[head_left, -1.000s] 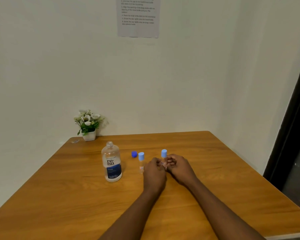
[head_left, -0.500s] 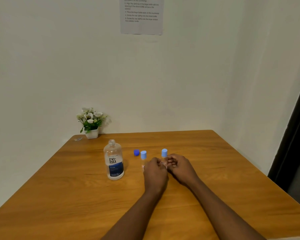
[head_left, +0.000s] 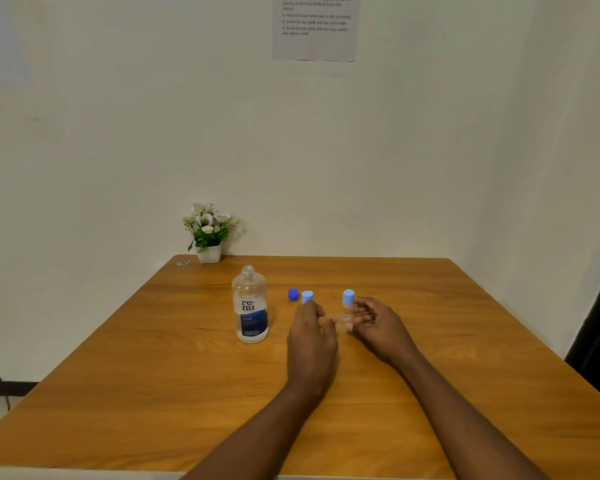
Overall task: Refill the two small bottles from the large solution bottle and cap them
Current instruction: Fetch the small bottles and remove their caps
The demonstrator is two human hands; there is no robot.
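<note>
Wooden table (head_left: 447,375) in a wall corner. Standing on it are a large bottle (head_left: 250,306), uncapped; a loose dark blue cap (head_left: 293,294); and two light-blue-capped bottles, the left small bottle (head_left: 307,296) and the right small bottle (head_left: 347,308). At the far left corner are a flower pot (head_left: 208,252) and a small clear object (head_left: 183,262).

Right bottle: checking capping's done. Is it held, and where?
Right hand seems to pinch the bottle by its clear body, below the cap; left hand holds nothing.
</note>
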